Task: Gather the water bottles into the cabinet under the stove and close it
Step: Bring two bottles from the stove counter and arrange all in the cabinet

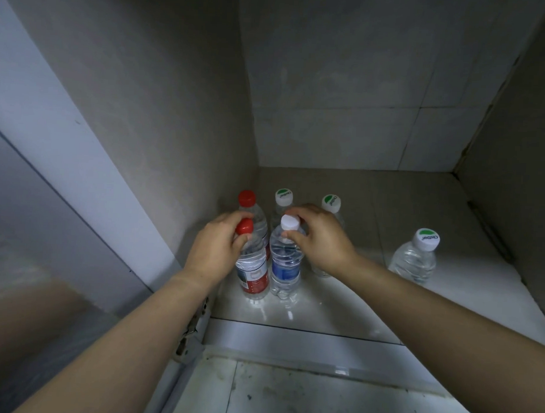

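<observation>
Just beside the cabinet's (339,304) left wall (175,125), the left hand (215,247) grips a red-capped bottle (253,276) by its neck. The right hand (321,236) pinches the cap of the blue-label bottle (284,270), one place out from that wall. Four other bottles (284,197) stand behind or farther from the wall, so both are best released upright and gently.

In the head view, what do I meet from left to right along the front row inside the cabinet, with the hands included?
left hand → red-label bottle → blue-label bottle → right hand → lone green-capped bottle
</observation>
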`<state>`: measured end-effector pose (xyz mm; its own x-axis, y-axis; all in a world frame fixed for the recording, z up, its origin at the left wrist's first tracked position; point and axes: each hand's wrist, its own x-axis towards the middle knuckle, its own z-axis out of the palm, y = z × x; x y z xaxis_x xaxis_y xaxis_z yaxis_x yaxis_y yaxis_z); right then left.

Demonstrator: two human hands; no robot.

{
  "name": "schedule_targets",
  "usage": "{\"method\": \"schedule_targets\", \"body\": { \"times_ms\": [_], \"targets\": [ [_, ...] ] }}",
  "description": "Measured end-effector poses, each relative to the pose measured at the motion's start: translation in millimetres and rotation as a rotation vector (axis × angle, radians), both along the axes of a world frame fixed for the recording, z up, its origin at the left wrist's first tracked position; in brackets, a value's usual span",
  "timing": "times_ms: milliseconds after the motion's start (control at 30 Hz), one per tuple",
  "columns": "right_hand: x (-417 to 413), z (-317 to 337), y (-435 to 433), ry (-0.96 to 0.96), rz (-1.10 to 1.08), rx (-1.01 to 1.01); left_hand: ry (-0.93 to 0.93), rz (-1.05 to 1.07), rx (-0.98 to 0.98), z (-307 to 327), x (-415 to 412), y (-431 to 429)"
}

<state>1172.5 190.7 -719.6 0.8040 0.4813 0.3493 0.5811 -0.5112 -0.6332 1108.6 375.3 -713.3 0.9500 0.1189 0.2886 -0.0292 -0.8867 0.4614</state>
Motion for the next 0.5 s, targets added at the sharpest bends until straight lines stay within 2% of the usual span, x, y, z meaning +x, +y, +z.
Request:
{"method": "schedule_targets", "body": {
  "times_ms": [133,300,500],
  "targets": [
    [0.2,-1.3,0.5,0.009,0.013,0.008,-0.009,0.012,0.007,-4.2,-2.3,-0.3],
    [3.8,13.2,-9.7,-0.008,0.089,-0.078,0.031,0.000,0.045,1.9,-4.5,-4.8],
    [20.7,55.6,-78.7,-0.137,-0.095,-0.168,-0.034,-0.010,0.085,27.1,5.1,-30.7]
  ]
}}
